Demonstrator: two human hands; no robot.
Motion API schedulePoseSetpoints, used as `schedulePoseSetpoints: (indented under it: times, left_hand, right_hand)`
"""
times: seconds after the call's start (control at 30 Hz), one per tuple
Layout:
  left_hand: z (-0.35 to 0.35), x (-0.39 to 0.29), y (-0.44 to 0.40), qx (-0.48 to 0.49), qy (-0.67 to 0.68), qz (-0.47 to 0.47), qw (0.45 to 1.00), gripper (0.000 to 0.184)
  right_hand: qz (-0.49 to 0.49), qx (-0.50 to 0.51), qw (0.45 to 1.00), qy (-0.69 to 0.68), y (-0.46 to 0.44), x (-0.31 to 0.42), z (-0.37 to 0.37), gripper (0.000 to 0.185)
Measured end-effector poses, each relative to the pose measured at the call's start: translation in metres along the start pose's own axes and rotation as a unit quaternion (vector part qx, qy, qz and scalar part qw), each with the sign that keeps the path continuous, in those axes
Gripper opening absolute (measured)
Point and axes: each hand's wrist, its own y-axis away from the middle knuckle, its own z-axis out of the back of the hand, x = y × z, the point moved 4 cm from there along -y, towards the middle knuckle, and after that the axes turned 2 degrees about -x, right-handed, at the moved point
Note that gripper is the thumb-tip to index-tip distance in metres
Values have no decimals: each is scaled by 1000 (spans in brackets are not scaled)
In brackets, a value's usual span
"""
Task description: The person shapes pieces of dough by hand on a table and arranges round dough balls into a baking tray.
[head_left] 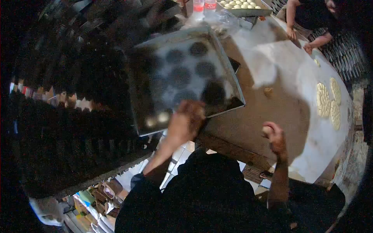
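My left hand is over the near edge of a dark square baking tray, blurred, its fingers curled; whether something pale is in it is hard to tell. Two pale dough balls lie in the tray's near left corner, left of that hand. Dark round marks show on the tray's floor. Above the table, my right hand has its fingers curled round a dough ball. A small brown lump rests on the table beyond it.
Patterned flat dough pieces lie at the table's right side. At the far right, a co-worker's hands touch the table edge. A tray of dough balls, plastic bags and red-labelled bottles stand at the back.
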Motion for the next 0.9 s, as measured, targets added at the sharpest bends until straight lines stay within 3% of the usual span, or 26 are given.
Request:
schedulePoseSetpoints:
  times: [0.07,0.1,0.13,0.2,0.33,0.4,0.5,0.53,0.57,0.6,0.63,0.67,0.7,0.73,0.77,0.8,0.87,0.9]
  left_hand:
    - [3,62,-3,28,-22,107,994,40]
    - [-5,85,3,28,-21,107,994,40]
    - [-9,103,7,38,-47,96,994,40]
    - [-6,105,4,81,-46,88,992,50]
    - [-5,106,0,72,-69,-11,995,61]
    - [16,62,-6,84,-51,123,988,69]
    - [6,-11,-18,-99,-50,45,993,58]
    - [-17,-29,-19,-110,64,15,992,40]
    - [-48,-49,-17,-95,143,-35,985,37]
    - [-89,-67,-12,-83,209,-122,967,35]
    - [-127,-87,-19,51,247,-107,962,35]
    - [-165,-105,-23,180,268,-79,943,37]
    - [-205,-114,-21,224,172,-97,954,37]
    - [-249,-109,-16,258,70,-109,957,37]
    - [-284,-101,-14,261,65,-119,956,37]
    - [-314,-93,-11,262,50,-188,945,38]
    - [-326,-112,-22,267,19,-264,927,38]
    - [-321,-122,-31,352,37,-82,931,40]
  right_hand:
    - [204,51,969,127,-12,85,-58,22]
    - [165,108,976,-94,-15,87,-91,21]
    - [297,82,951,11,-23,136,-112,23]
    - [405,58,912,23,-43,164,-157,23]
    - [377,116,903,170,-72,135,-199,20]
    - [470,-49,871,134,-55,131,-163,16]
    - [386,-180,901,85,-36,74,-73,12]
    - [340,-246,900,118,-32,30,-45,11]
    - [317,-280,894,146,-24,-12,-17,11]
    - [185,-272,929,168,-21,-61,10,12]
    - [54,-260,949,170,-16,-109,37,14]
    - [41,-288,941,175,-12,-148,68,14]
    - [-10,-345,931,124,-8,-190,105,17]
    - [-56,-393,915,68,-4,-220,143,20]
    - [-90,-451,884,80,-2,-236,188,22]
    - [-126,-507,848,86,-1,-253,235,24]
    - [-90,-565,817,69,-11,-329,320,28]
    - [-167,-537,823,78,-20,-361,357,29]
